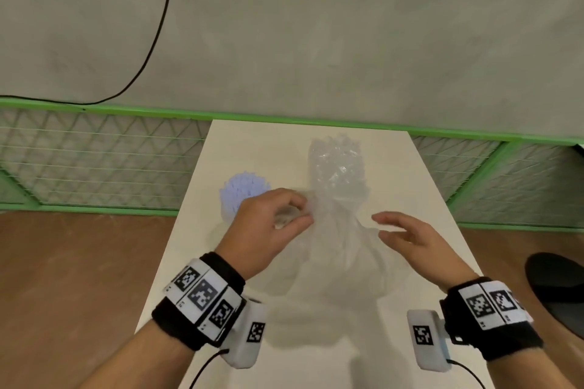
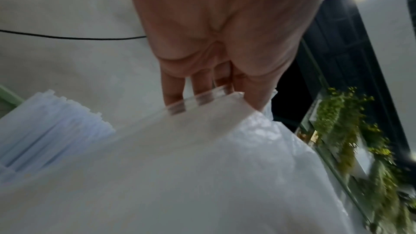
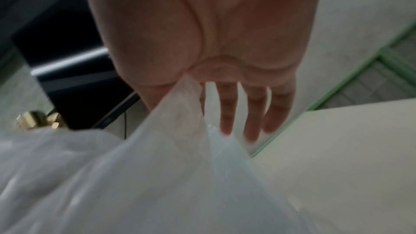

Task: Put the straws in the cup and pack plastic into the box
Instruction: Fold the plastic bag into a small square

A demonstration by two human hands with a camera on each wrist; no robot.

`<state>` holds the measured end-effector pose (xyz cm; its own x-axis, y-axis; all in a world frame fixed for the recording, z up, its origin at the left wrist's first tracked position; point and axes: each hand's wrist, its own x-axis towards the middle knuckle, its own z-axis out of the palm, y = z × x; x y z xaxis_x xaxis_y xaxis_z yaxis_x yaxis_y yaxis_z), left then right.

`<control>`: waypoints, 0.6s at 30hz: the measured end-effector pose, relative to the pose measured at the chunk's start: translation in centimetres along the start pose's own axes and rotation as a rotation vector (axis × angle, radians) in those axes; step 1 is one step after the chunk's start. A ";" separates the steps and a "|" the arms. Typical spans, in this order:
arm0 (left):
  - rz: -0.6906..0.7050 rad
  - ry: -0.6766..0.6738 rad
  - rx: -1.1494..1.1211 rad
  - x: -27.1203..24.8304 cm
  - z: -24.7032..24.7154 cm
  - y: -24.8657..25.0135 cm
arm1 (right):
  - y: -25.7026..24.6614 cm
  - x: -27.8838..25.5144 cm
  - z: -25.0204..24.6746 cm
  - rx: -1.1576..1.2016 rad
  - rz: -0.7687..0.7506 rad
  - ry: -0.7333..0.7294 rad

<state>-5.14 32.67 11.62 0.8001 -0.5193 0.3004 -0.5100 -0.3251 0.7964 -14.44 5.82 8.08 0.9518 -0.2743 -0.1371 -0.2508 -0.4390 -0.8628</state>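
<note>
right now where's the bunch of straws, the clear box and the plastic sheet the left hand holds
straws (image 1: 245, 196): head view, top ends of the bluish-white bunch.
clear box (image 1: 339, 167): head view, front wall, crumpled plastic inside.
plastic sheet (image 2: 209, 124): left wrist view, flat edge just below the pinching fingers.

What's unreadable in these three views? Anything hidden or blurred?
- Cup under the straws: head view, washed out and part-hidden by the left hand.
- Box: head view, its walls are lost in clear plastic.
- Right hand thumb: right wrist view, hidden by the plastic sheet.
</note>
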 end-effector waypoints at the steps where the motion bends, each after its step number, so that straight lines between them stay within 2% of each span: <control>1: -0.037 0.018 -0.027 0.4 -0.2 0.2 | 0.1 0.0 -0.5 0.095 0.003 -0.002; 3: -0.100 0.066 -0.058 1.1 -0.5 0.3 | 0.2 0.2 -1.7 0.176 -0.021 0.062; 11: -0.236 0.266 -0.239 3.1 -2.4 -0.3 | -0.8 2.2 -9.5 0.075 -0.051 0.378; 13: -0.248 0.327 -0.270 3.7 -2.2 0.0 | -1.4 2.2 -10.0 0.245 -0.056 0.415; 14: -0.268 0.364 -0.302 4.0 -1.9 0.1 | -1.3 2.3 -10.0 0.401 -0.025 0.370; 16: -0.316 0.436 -0.364 4.5 -1.3 0.1 | -0.3 2.3 -8.9 0.714 0.053 0.148; 18: -0.364 0.470 -0.369 4.8 -0.8 0.0 | 0.3 1.7 -7.1 0.858 0.114 -0.056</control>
<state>-1.05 30.78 13.46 0.9940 -0.0038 0.1097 -0.1096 -0.0806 0.9907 -14.19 -0.84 11.06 0.9421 -0.2247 -0.2491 -0.1466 0.3921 -0.9082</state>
